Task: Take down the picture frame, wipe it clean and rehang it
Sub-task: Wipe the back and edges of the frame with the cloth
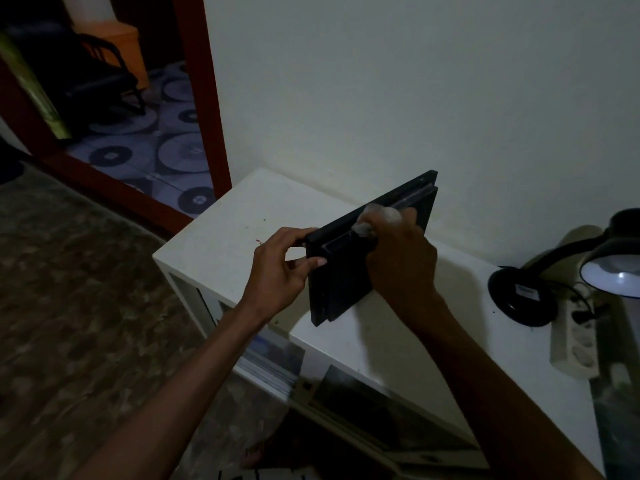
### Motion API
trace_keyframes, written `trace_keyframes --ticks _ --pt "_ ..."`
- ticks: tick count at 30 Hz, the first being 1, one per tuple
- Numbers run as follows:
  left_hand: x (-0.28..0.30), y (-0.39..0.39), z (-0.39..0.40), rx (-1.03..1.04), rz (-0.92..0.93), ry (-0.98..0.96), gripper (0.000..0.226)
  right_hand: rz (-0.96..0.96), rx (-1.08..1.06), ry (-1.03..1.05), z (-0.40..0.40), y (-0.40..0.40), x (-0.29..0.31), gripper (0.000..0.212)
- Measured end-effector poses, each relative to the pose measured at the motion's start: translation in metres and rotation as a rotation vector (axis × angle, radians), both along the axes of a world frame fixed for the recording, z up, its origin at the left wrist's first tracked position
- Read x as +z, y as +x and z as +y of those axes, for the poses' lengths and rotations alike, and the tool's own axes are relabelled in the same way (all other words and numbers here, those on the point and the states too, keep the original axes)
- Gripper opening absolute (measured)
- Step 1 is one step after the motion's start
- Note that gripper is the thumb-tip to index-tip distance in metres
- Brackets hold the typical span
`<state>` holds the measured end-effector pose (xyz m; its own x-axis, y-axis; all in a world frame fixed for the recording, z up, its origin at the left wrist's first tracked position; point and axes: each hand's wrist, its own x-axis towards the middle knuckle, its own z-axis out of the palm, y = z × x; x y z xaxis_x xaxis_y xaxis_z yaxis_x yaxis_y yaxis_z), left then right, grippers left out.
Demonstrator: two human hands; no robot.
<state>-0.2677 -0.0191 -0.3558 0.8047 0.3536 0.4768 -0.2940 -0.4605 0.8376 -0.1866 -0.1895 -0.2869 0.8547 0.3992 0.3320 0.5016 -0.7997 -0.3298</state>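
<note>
Head view: you are standing the picture frame (349, 268) on edge over the white table (242, 216), your left hand (277, 268) pinching its near corner between thumb and fingertips. Your right hand (401, 258) is curling around a pale cloth (381, 218) against the top edge. It is looking stiff, light, possibly glazed; keep gripping the edges.

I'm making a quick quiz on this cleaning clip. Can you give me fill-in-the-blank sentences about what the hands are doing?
1. The left hand steadies the dark picture frame by its ____ end.
2. The right hand presses a pale ____ against the frame.
3. The frame stands on edge on the ____ cabinet.
4. A black ____ stands at the right.

Missing words: left; cloth; white; lamp
</note>
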Motion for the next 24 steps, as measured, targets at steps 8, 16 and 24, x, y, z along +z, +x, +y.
trace_keyframes --ticks 8,16,24 --pt "0.002 0.0 0.002 0.004 0.016 0.023 0.042 -0.022 0.177 0.049 0.018 -0.038 -0.014 0.034" --pt "0.0 0.004 0.003 0.012 0.036 0.015 0.04 0.006 0.048 0.047 0.013 -0.012 -0.013 0.034" --pt "0.002 0.004 0.004 0.018 0.035 0.022 0.039 0.066 -0.066 0.12 0.012 -0.005 -0.008 0.039"
